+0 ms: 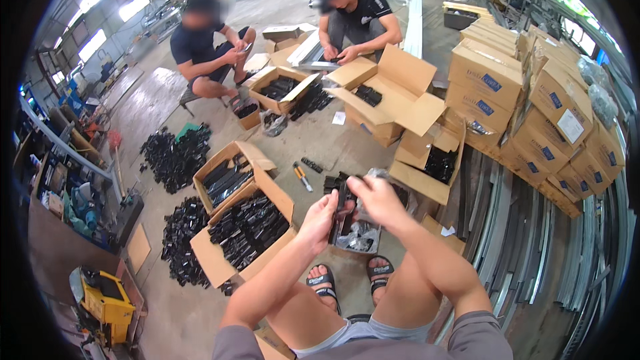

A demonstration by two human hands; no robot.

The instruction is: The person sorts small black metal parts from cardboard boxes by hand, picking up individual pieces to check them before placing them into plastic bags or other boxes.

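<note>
Held up in front of my knees is a small black part [343, 197], long and narrow; its exact kind is too small to make out. My left hand [320, 219] is closed round its lower left side, thumb upward. The fingers of my right hand [377, 199] are pinched at its upper right end, partly hiding it. Just below both hands stands an open box [355, 251] with clear plastic bags [363, 235] and dark pieces in it. A yellow-and-black handled tool [303, 177] lies on the floor beyond my left hand.
Open cartons [207, 261] of black parts stand at my left, beside loose heaps [175, 160] of them. Two people [200, 53] sit working across from me. Stacked cartons [483, 80] and long metal profiles [513, 240] lie right. A yellow machine [110, 303] stands lower left.
</note>
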